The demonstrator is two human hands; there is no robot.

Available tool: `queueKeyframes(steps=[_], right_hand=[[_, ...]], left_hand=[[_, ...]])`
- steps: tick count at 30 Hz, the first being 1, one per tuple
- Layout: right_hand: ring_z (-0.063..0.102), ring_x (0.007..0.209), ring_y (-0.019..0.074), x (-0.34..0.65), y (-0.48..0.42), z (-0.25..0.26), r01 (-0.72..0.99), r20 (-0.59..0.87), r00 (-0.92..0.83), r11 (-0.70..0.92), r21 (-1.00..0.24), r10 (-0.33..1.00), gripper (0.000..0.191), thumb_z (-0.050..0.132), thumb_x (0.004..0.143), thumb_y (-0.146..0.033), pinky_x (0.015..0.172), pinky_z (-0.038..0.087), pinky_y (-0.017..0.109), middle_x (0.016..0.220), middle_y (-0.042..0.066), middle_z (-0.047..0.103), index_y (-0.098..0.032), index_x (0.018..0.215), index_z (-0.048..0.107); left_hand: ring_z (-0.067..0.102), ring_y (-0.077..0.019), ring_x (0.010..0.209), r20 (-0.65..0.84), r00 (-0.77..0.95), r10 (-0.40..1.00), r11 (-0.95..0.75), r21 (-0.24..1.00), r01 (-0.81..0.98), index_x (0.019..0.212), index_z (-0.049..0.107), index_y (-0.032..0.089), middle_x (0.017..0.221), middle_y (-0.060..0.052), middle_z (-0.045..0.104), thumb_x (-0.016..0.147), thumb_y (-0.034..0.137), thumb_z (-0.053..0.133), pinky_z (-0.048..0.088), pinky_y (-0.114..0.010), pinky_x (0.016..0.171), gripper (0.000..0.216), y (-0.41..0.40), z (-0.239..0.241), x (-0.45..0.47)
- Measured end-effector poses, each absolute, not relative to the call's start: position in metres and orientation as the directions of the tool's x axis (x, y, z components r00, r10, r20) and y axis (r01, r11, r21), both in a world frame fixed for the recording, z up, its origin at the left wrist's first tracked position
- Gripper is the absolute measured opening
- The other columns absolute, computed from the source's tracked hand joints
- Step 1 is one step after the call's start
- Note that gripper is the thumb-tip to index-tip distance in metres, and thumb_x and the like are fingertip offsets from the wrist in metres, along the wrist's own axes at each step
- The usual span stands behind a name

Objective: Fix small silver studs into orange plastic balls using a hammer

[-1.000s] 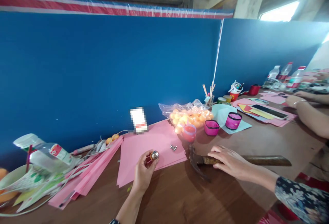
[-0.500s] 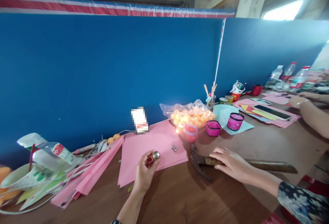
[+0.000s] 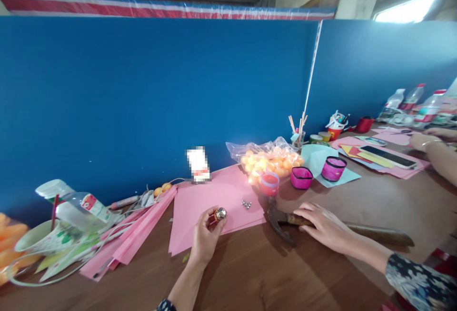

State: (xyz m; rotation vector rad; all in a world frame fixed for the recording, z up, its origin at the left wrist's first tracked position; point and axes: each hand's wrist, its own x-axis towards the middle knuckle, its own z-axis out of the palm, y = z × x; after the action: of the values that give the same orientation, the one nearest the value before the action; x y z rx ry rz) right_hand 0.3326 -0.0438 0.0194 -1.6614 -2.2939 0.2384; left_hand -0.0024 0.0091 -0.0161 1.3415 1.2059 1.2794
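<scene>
While our left hand (image 3: pixel 205 237) pinches the shiny ball (image 3: pixel 220 214) over pink paper (image 3: pixel 228 192), our right hand (image 3: pixel 323 227) lies across the hammer (image 3: pixel 280 219) at three o'clock, fingers loose; the bottle (image 3: pixel 80 208) label is unreadable.

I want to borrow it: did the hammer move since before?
No. The hammer lies just below the red cup as before; only the view shifted.

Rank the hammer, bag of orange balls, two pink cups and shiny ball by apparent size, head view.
1. hammer, longest
2. bag of orange balls, bulkier
3. pink cups, alike, unranked
4. shiny ball in left hand
</scene>
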Motion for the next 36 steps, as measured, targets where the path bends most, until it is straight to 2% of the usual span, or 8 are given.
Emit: queueKeyframes(steps=[9,14,19,23,25,28,31,36], right_hand=[[0.054,0.095,0.0229,0.338,-0.036,0.027,0.874,0.111,-0.309,0.328,-0.358,0.945,0.033,0.053,0.075,-0.032,0.084,0.042,0.038,0.104,0.008,0.054,-0.022,0.106,0.057],[0.052,0.095,0.0216,0.298,-0.038,0.052,0.831,0.295,-0.321,0.417,-0.369,0.900,0.027,0.049,0.079,-0.029,0.086,0.042,0.038,0.103,0.008,0.053,-0.023,0.105,0.055],[0.051,0.094,0.0227,0.224,-0.042,0.061,0.739,0.384,-0.399,0.540,-0.402,0.833,0.030,0.054,0.077,-0.021,0.085,0.042,0.040,0.100,0.006,0.054,-0.025,0.106,0.053],[0.052,0.098,0.0213,0.172,-0.032,0.048,0.562,0.460,-0.335,0.566,-0.603,0.822,0.031,0.050,0.079,-0.018,0.086,0.045,0.038,0.105,0.007,0.053,-0.024,0.110,0.048],[0.055,0.091,0.0201,0.152,-0.021,0.035,0.481,0.408,-0.263,0.485,-0.730,0.874,0.032,0.049,0.080,-0.023,0.080,0.049,0.038,0.106,0.008,0.052,-0.023,0.112,0.045],[0.058,0.086,0.0184,0.133,-0.006,0.014,0.325,0.322,-0.162,0.358,-0.875,0.933,0.031,0.049,0.081,-0.028,0.076,0.052,0.037,0.107,0.009,0.052,-0.022,0.111,0.044],[0.059,0.089,0.0192,0.125,0.003,-0.002,0.209,0.310,-0.157,0.339,-0.918,0.938,0.028,0.049,0.082,-0.031,0.080,0.051,0.037,0.103,0.008,0.055,-0.020,0.108,0.048],[0.058,0.091,0.0212,0.129,0.008,-0.009,0.131,0.313,-0.182,0.339,-0.932,0.932,0.028,0.047,0.083,-0.035,0.083,0.048,0.038,0.102,0.008,0.060,-0.020,0.106,0.052]], left_hand=[[0.063,-0.0202,0.090,0.136,-0.023,0.990,-0.135,0.989,0.059,0.103,0.055,0.014,0.099,-0.010,0.065,0.063,0.032,0.069,0.049,-0.033,0.082,0.046,0.008,-0.016,-0.001],[0.062,-0.0207,0.090,0.149,-0.029,0.988,-0.146,0.985,0.089,0.103,0.056,0.014,0.100,-0.012,0.064,0.065,0.033,0.068,0.050,-0.032,0.079,0.044,0.010,-0.018,-0.001],[0.062,-0.0204,0.087,0.152,-0.067,0.986,-0.145,0.984,0.102,0.101,0.058,0.014,0.098,-0.011,0.065,0.065,0.037,0.067,0.049,-0.031,0.077,0.043,0.008,-0.011,0.000],[0.062,-0.0202,0.084,0.146,-0.057,0.988,-0.140,0.986,0.092,0.101,0.058,0.014,0.095,-0.009,0.066,0.072,0.043,0.059,0.050,-0.030,0.073,0.041,0.005,-0.003,0.000],[0.063,-0.0203,0.084,0.146,-0.030,0.989,-0.144,0.988,0.063,0.105,0.057,0.014,0.097,-0.009,0.065,0.076,0.044,0.052,0.051,-0.030,0.073,0.041,0.004,-0.001,-0.001],[0.061,-0.0209,0.094,0.207,-0.039,0.978,-0.202,0.974,0.100,0.104,0.058,0.016,0.102,-0.008,0.065,0.081,0.041,0.047,0.047,-0.032,0.084,0.036,0.004,-0.002,-0.002],[0.056,-0.0215,0.105,0.230,-0.056,0.972,-0.222,0.966,0.130,0.106,0.059,0.017,0.108,-0.007,0.063,0.081,0.040,0.046,0.040,-0.033,0.093,0.036,0.006,-0.006,-0.003],[0.051,-0.0221,0.112,0.173,-0.026,0.985,-0.169,0.980,0.106,0.115,0.053,0.016,0.118,-0.010,0.058,0.083,0.041,0.043,0.034,-0.037,0.100,0.042,0.007,-0.013,-0.004]])
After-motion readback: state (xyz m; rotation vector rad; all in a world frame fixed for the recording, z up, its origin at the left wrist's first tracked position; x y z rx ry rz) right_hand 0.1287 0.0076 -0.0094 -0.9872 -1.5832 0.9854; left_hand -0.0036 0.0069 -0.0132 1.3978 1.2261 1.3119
